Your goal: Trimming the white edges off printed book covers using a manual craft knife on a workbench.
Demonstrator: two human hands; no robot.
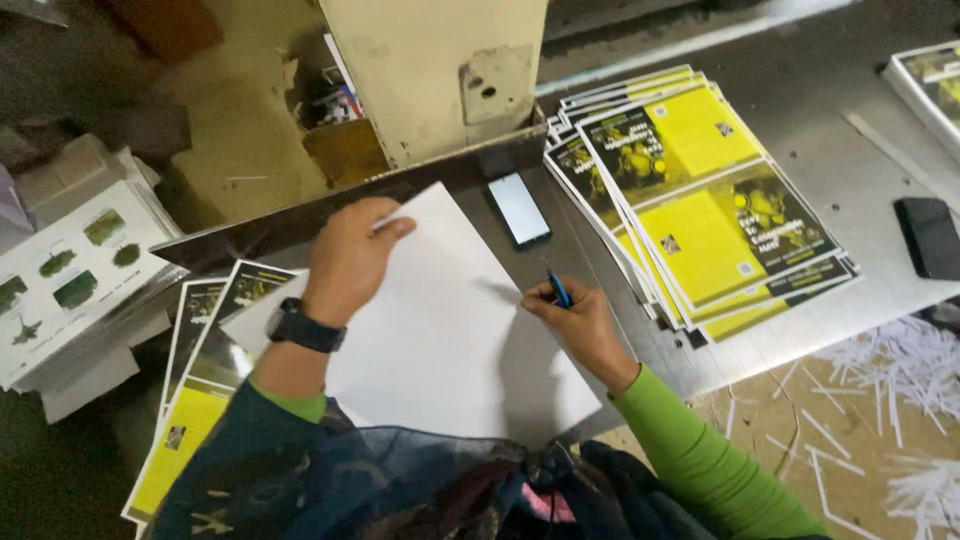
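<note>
A large white sheet (440,320) lies on the metal table (880,290) in front of me. My left hand (350,255), with a black watch on the wrist, pinches the sheet's far corner. My right hand (580,320) rests at the sheet's right edge and is closed on a blue pen (558,290). Both sleeves are green.
A fanned stack of yellow-and-black printed sheets (700,200) lies to the right, more of them (200,390) at the left. A phone (518,210) lies beyond the white sheet, a dark phone (930,235) at far right. Paper trimmings (890,380) litter the floor. A beige machine post (440,70) stands behind.
</note>
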